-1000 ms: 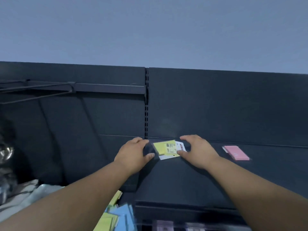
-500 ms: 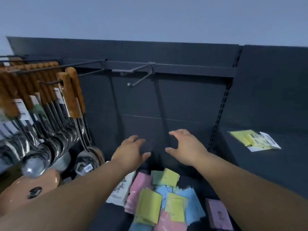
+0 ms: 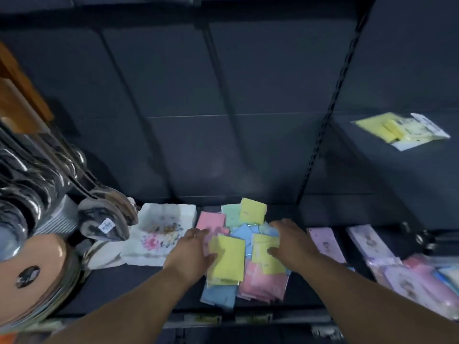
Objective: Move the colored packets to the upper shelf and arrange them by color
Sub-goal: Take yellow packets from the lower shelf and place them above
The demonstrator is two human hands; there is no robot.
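A loose pile of colored packets (image 3: pixel 244 247) lies on the lower shelf (image 3: pixel 129 286): yellow, pink, blue and green ones overlap. My left hand (image 3: pixel 191 254) rests on the pile's left side, fingers spread beside a yellow packet (image 3: pixel 227 259). My right hand (image 3: pixel 289 243) lies on the pile's right side, thumb on another yellow packet (image 3: pixel 267 254). Neither hand has lifted anything. On the upper shelf (image 3: pixel 402 184) at the right lie yellow packets (image 3: pixel 395 129), one showing a white label.
Ladles and spoons with wooden handles (image 3: pixel 49 175) hang at the left above round boards (image 3: pixel 32 274). A white floral cloth (image 3: pixel 161 232) lies left of the pile. Lilac and pink packets (image 3: pixel 370 244) line the lower shelf to the right. A slotted upright (image 3: pixel 327 112) divides the bays.
My hands left the yellow packets on the upper shelf, swung left and came down onto the pile on the lower shelf. The view tilted downward with them.
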